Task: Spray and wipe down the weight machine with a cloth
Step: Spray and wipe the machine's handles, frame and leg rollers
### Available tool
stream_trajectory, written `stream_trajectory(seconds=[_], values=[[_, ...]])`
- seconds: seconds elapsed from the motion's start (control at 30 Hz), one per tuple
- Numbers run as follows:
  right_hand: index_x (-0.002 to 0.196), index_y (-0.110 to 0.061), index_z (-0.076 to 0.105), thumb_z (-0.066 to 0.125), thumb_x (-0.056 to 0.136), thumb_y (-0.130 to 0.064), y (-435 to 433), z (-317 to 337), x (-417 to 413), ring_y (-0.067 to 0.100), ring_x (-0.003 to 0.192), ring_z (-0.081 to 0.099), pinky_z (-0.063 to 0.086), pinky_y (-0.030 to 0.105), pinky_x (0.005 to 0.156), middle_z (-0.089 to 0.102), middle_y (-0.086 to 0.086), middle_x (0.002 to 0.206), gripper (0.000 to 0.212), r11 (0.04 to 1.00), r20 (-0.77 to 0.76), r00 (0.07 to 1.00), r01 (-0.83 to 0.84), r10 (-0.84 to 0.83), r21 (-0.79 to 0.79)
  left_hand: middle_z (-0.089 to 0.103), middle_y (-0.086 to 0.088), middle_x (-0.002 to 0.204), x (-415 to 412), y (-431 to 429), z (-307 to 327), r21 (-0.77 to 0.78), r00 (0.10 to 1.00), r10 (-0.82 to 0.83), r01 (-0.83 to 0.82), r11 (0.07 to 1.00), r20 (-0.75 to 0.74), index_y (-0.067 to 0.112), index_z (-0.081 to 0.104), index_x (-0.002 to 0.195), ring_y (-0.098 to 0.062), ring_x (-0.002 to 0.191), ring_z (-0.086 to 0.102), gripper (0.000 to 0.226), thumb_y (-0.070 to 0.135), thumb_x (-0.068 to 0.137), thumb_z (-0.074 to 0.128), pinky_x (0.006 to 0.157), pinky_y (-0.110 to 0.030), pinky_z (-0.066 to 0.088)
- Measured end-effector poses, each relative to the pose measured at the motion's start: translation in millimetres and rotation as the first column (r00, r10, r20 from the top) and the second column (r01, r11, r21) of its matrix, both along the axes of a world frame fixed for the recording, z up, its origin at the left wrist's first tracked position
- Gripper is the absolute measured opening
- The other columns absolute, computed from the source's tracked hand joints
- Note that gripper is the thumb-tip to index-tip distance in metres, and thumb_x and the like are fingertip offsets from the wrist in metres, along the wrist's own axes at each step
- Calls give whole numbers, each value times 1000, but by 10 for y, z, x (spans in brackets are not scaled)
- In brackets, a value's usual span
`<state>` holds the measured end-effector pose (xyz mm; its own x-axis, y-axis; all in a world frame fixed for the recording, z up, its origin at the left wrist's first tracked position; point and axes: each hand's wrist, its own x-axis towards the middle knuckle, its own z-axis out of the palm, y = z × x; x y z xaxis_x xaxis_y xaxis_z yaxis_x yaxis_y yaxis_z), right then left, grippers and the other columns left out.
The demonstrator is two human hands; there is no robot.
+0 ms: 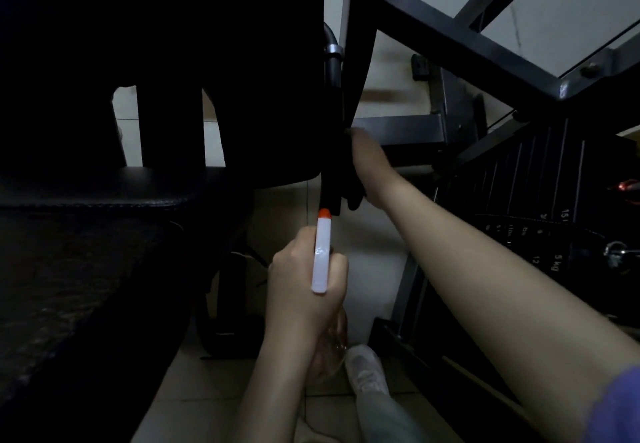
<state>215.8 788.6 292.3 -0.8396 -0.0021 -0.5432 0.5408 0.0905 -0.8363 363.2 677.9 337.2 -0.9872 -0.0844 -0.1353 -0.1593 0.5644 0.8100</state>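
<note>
My left hand [304,280] grips a spray bottle [321,252] by its white trigger head, whose orange nozzle points up at the machine's black upright post [332,151]. The bottle's clear body hangs below my wrist. My right hand [367,165] holds a dark cloth [351,189] against the right side of that post, just above the nozzle. The weight machine's dark seat pad [104,189] and back pad [173,44] fill the left side.
The black weight stack [540,200] with kg labels and a selector pin [616,254] stands at the right. Black frame bars [450,37] cross the upper right. My shoe [365,370] rests on the pale tiled floor [370,245] below.
</note>
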Motion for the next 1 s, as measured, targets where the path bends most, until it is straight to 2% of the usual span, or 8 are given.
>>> stream_trajectory(seconds=[0.17, 0.4, 0.47, 0.53, 0.6, 0.77, 0.9, 1.0], values=[[104, -10, 52, 31, 101, -38, 73, -147, 384, 11, 59, 53, 41, 22, 56, 56, 1, 75, 34, 940, 141, 989, 87, -42, -329, 52, -4, 59, 55, 4, -51, 10, 1000, -18, 18, 1000, 19, 7, 51, 72, -19, 56, 51, 13, 20, 72, 46, 49, -30, 37], [96, -15, 52, 24, 101, -39, 91, -88, 523, 10, 56, 61, 45, 25, 57, 64, -3, 63, 37, 911, 297, 955, 127, -6, -392, 48, -2, 57, 56, -32, -54, 17, 1000, -14, 13, 1000, 25, 7, 49, 71, -22, 57, 49, 12, 19, 73, 47, 48, -32, 35], [98, -13, 55, 25, 100, -41, 56, -91, 590, 16, 69, 62, 50, 33, 76, 66, 4, 72, 41, 855, 378, 921, 272, -98, -441, 46, 0, 57, 61, -44, -49, 2, 999, -21, 21, 1000, 33, 8, 48, 70, -20, 53, 47, 12, 20, 72, 46, 49, -35, 36], [101, -10, 57, 26, 99, -42, -8, -137, 679, 28, 91, 59, 38, 46, 106, 63, 14, 91, 45, 790, 455, 865, 424, -211, -442, 46, 0, 57, 78, -57, -60, -5, 999, -22, 22, 1000, 43, 9, 48, 70, -19, 53, 47, 11, 20, 72, 47, 51, -38, 37], [105, -8, 57, 29, 97, -42, -84, -178, 779, 35, 106, 53, 29, 47, 112, 60, 19, 100, 45, 718, 519, 806, 539, -286, -441, 45, 0, 57, 105, -70, -74, 1, 999, -21, 21, 1000, 46, 10, 45, 68, -19, 52, 46, 10, 19, 72, 47, 50, -38, 36], [99, -4, 55, 29, 98, -43, -260, -126, 939, 32, 86, 60, 46, 43, 91, 65, 19, 85, 46, 576, 588, 704, 691, -398, -437, 41, 5, 55, 186, -97, -101, 37, 998, -14, 12, 999, 64, 18, 41, 64, -17, 50, 41, 8, 18, 70, 46, 48, -29, 31], [92, -8, 59, 30, 99, -46, -279, -51, 1081, 28, 82, 62, 50, 37, 76, 68, 15, 81, 48, 701, 572, 728, 628, -377, -337, 46, 5, 58, 227, -133, -116, 39, 995, -3, -1, 999, 96, 14, 49, 71, -14, 53, 45, 6, 20, 71, 46, 50, -25, 32], [105, -9, 60, 39, 97, -42, -188, -28, 1031, 23, 83, 65, 54, 34, 77, 68, 12, 99, 40, 755, 396, 723, 648, -565, -105, 47, 4, 58, 244, -158, -87, 40, 996, 7, -11, 999, 94, 11, 52, 73, -14, 53, 46, 10, 20, 71, 46, 50, -23, 34]])
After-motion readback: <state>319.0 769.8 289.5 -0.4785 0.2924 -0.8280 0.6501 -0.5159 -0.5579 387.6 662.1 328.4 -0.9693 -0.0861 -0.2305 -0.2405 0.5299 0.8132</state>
